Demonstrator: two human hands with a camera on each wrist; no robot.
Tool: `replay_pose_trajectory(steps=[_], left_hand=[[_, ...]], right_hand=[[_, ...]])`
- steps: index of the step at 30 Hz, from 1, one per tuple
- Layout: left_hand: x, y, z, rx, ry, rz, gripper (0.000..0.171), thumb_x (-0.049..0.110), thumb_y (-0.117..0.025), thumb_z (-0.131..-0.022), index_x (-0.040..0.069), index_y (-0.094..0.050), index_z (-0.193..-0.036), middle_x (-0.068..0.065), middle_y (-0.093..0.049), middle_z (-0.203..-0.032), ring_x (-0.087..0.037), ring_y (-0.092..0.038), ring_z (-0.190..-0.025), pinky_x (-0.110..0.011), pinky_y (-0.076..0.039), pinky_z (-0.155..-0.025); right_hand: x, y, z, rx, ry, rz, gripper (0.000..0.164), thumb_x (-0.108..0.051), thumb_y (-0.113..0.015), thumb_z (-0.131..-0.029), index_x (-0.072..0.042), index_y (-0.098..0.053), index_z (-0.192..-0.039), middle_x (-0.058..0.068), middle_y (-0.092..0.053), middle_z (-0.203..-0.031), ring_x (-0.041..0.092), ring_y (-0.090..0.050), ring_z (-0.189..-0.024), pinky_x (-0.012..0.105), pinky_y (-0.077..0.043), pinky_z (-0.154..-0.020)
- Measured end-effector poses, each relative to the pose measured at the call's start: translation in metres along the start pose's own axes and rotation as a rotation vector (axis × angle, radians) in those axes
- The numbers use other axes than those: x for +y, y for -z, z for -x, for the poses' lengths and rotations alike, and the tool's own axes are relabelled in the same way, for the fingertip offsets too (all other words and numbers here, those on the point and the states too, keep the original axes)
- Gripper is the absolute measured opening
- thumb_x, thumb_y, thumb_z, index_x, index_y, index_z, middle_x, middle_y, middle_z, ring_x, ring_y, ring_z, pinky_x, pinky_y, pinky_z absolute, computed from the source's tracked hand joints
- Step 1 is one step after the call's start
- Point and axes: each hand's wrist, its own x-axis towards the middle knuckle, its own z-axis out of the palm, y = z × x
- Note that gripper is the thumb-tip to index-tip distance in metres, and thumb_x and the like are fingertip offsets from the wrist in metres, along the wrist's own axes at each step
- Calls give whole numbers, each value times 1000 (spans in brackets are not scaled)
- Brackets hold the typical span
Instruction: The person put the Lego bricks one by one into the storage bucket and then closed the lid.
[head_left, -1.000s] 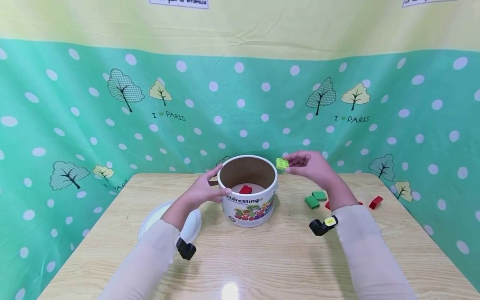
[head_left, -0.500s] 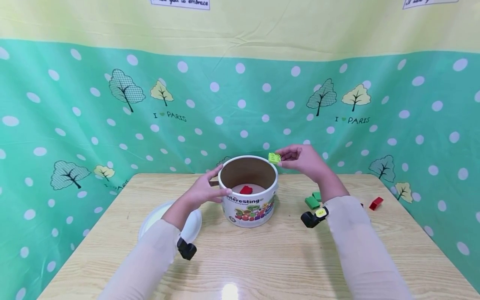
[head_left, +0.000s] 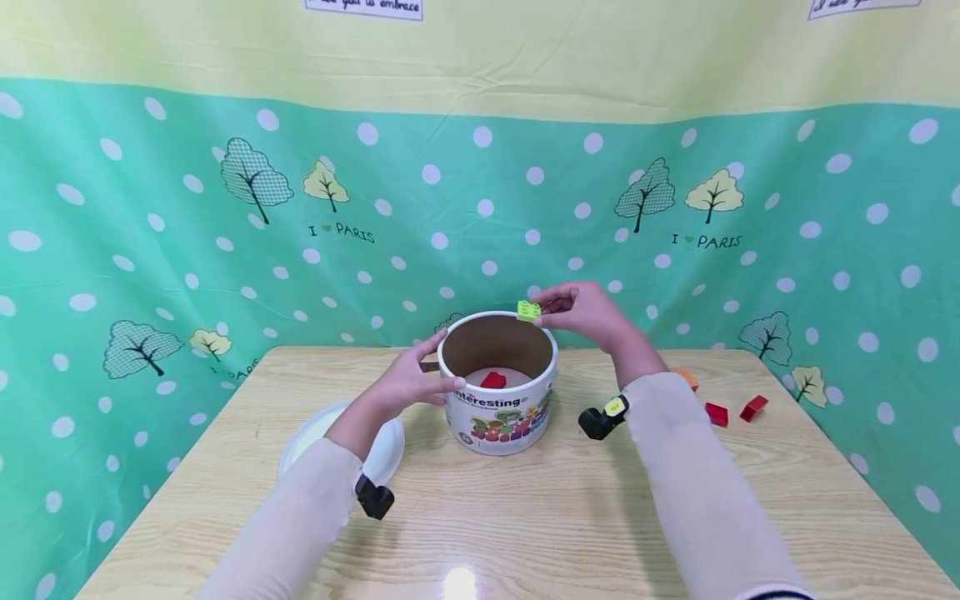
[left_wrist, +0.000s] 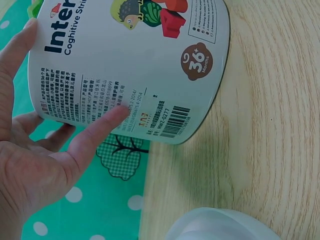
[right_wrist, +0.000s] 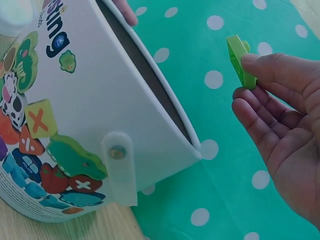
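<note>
A white cardboard bucket (head_left: 501, 427) with printed pictures stands upright on the table, its top uncovered. Inside on its floor lies a red toy brick (head_left: 492, 380). My left hand (head_left: 408, 379) rests against the bucket's left side, fingers spread, with the thumb (left_wrist: 100, 127) lying straight along the printed wall in the left wrist view. A lime-green studded toy brick (head_left: 528, 311) is pinched between the thumb and fingers of my right hand (head_left: 588, 317). It overlaps the bucket's back right rim in the head view; the right wrist view shows it edge-on, outside the bucket's opening.
The white round lid (head_left: 386, 454) lies at left, partly under my left forearm. On the right are an orange piece (head_left: 686, 379), a red brick (head_left: 717, 414) and another red brick (head_left: 753, 407). A dotted green curtain (head_left: 480, 208) hangs behind the table.
My right hand has moved left and slightly up with the lime-green brick, from right of the bucket to its rim. The right arm now hides the green bricks; the left hand stays put.
</note>
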Motion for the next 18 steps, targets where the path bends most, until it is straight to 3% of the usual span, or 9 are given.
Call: replay_pose_trajectory(steps=[9, 18], left_hand=[[0, 1, -1, 2, 1, 7, 101, 23, -84, -79, 24, -21, -157, -14, -14, -159, -43, -34, -136, -50, -56, -83], [-4, 2, -4, -4, -14, 13, 100, 22, -84, -79, 23, -21, -157, -14, -14, -160, -43, -33, -137, -49, -57, -82]], right_hand=[[4, -15, -19, -27, -22, 52, 34, -11, -77, -84, -6, -70, -116, 11, -67, -108, 25, -61, -97, 34, -55, -83], [13, -23, -31, -28, -92, 75, 35, -11, -77, -83, -7, -70, -117, 10, -62, -116, 27, -56, -105, 40, -51, -93]])
